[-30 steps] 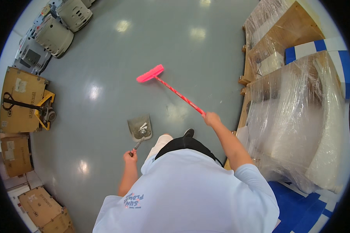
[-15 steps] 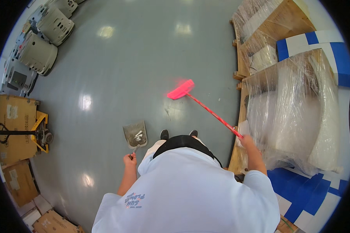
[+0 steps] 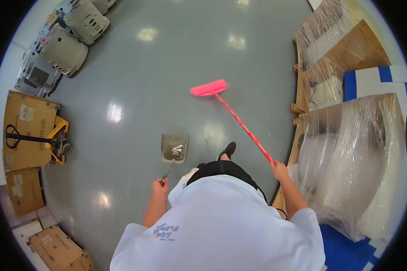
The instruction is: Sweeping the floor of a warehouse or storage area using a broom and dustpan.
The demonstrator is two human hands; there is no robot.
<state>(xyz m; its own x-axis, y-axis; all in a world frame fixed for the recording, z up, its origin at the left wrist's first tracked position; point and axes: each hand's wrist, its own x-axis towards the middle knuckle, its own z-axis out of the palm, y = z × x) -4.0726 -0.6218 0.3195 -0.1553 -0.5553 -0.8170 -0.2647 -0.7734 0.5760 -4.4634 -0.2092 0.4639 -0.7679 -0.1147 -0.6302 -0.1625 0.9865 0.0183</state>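
Now the right hand (image 3: 280, 170) has its grip wrapped around the pink broom (image 3: 209, 88), shaft slanting ahead and leftward; the left hand (image 3: 160, 185) clasps the grey dustpan (image 3: 168, 142), just ahead, white debris (image 3: 178, 148) inside, short of the broom's head.

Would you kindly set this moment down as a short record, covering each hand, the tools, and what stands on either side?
left hand: closed around the handle of the grey dustpan
right hand: gripping the red broom handle near its end
broom head: pink, out ahead, apart from the dustpan
dustpan contents: white scraps
floor: grey, shiny
left side: brown boxes, pallet jack, pale machines
right side: plastic-wrapped load
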